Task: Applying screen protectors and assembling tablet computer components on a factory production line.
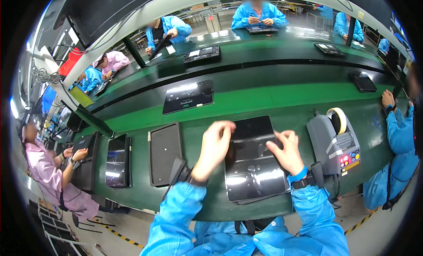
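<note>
A dark, glossy tablet (253, 168) lies screen up on the green bench in front of me, with smudges and light reflections on its glass. The edge of another flat dark piece shows beneath its lower side. My left hand (214, 145) is at the tablet's upper left edge, its thumb and forefinger closed together. Whatever sits between those fingertips, if anything, is too small to make out. At the right edge, my right hand (287, 153) rests with its thumb over the glass and its fingers apart from it.
A grey tape dispenser (330, 143) with a tape roll stands to the right. Leftward are a shallow black tray (165, 154) and stacked tablets (118, 161). Another tablet (188, 96) lies on the green strip beyond. Co-workers sit across and at both sides; a metal post (93, 120) rises at left.
</note>
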A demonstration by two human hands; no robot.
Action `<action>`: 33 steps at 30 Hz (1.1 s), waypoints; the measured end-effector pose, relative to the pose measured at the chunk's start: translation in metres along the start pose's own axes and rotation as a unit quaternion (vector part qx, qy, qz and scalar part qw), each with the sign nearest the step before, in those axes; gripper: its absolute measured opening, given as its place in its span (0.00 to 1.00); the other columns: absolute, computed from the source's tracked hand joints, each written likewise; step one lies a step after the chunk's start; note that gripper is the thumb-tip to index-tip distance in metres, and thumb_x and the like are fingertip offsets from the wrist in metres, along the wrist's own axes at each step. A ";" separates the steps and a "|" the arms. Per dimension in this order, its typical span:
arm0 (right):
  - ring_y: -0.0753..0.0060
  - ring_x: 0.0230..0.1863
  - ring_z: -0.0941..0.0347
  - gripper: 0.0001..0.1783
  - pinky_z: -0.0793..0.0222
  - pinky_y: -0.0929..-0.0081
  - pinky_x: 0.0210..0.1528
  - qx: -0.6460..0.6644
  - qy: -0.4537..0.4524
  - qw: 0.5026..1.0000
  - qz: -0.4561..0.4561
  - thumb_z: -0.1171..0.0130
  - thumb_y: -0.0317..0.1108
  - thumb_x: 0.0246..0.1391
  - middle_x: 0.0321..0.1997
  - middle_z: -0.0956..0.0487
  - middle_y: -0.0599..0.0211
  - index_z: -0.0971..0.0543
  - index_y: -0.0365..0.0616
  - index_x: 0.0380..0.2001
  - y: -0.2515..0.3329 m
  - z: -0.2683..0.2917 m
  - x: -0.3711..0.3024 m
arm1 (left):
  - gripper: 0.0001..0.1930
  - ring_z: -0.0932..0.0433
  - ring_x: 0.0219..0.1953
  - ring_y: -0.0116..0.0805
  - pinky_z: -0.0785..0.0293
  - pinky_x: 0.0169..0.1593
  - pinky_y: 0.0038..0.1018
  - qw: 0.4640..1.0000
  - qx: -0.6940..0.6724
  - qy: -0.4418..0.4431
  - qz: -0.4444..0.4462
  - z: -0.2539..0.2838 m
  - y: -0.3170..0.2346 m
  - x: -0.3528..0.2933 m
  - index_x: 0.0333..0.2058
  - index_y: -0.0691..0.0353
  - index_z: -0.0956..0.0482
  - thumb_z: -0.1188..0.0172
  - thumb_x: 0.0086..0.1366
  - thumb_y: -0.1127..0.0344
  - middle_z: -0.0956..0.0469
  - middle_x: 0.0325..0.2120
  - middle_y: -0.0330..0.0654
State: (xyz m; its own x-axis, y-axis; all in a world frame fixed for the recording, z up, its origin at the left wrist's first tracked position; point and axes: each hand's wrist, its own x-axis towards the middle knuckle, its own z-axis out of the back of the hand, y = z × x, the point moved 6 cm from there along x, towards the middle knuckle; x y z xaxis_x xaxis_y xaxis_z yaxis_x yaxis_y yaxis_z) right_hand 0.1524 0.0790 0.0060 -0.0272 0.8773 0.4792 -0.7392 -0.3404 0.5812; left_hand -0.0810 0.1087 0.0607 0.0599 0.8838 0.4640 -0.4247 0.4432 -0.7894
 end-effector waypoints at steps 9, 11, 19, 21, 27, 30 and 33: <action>0.73 0.33 0.28 0.08 0.33 0.78 0.35 0.186 -0.062 0.971 -0.133 0.47 0.26 0.56 0.32 0.23 0.64 0.23 0.36 0.38 0.005 0.066 -0.088 | 0.13 0.19 0.36 0.42 0.26 0.40 0.33 0.977 0.184 0.080 0.078 -0.048 0.061 0.044 0.36 0.57 0.19 0.45 0.62 0.55 0.18 0.31 0.45; 0.78 0.30 0.29 0.08 0.34 0.81 0.34 0.247 -0.176 0.921 -0.246 0.49 0.28 0.60 0.29 0.24 0.67 0.23 0.36 0.36 -0.013 0.088 -0.128 | 0.10 0.19 0.35 0.44 0.25 0.39 0.34 0.986 0.139 0.074 0.055 -0.050 0.055 0.046 0.34 0.57 0.19 0.45 0.62 0.59 0.19 0.30 0.45; 0.79 0.29 0.31 0.15 0.34 0.82 0.30 0.322 -0.452 0.756 -0.347 0.49 0.39 0.62 0.35 0.27 0.66 0.29 0.39 0.45 -0.086 0.114 -0.173 | 0.09 0.19 0.34 0.41 0.26 0.39 0.31 0.985 0.144 0.069 0.060 -0.050 0.060 0.046 0.35 0.56 0.21 0.43 0.62 0.58 0.19 0.30 0.43; 0.79 0.29 0.31 0.15 0.35 0.82 0.29 0.349 -0.424 0.764 -0.339 0.51 0.42 0.63 0.33 0.26 0.67 0.29 0.40 0.42 -0.093 0.118 -0.167 | 0.09 0.19 0.35 0.39 0.27 0.39 0.30 0.987 0.132 0.073 0.060 -0.053 0.057 0.046 0.35 0.57 0.21 0.44 0.62 0.59 0.18 0.30 0.42; 0.76 0.26 0.29 0.20 0.36 0.82 0.28 0.377 -0.409 0.757 -0.343 0.56 0.49 0.64 0.28 0.26 0.67 0.28 0.42 0.36 -0.089 0.132 -0.158 | 0.10 0.19 0.36 0.40 0.27 0.39 0.31 0.983 0.152 0.083 0.057 -0.058 0.050 0.046 0.36 0.58 0.21 0.45 0.63 0.59 0.18 0.31 0.43; 0.77 0.24 0.30 0.20 0.36 0.82 0.26 0.399 -0.441 0.735 -0.325 0.54 0.50 0.63 0.27 0.26 0.68 0.28 0.43 0.33 -0.081 0.135 -0.157 | 0.09 0.20 0.36 0.42 0.27 0.39 0.31 0.984 0.151 0.085 0.051 -0.058 0.051 0.044 0.35 0.57 0.21 0.45 0.63 0.60 0.19 0.31 0.44; 0.82 0.22 0.33 0.15 0.38 0.83 0.25 0.318 -0.403 0.789 -0.338 0.50 0.44 0.62 0.26 0.26 0.71 0.26 0.42 0.33 -0.085 0.131 -0.152 | 0.09 0.20 0.36 0.42 0.27 0.39 0.33 0.984 0.150 0.078 0.050 -0.053 0.057 0.043 0.35 0.56 0.21 0.45 0.63 0.59 0.19 0.31 0.44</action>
State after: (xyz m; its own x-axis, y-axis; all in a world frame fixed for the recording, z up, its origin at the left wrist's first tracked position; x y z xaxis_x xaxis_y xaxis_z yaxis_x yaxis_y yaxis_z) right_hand 0.3076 -0.0695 -0.0295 0.8544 0.5185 0.0329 0.0921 -0.2134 0.9726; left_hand -0.0549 0.1801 0.0140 0.1330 0.9435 0.3036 -0.6819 0.3094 -0.6627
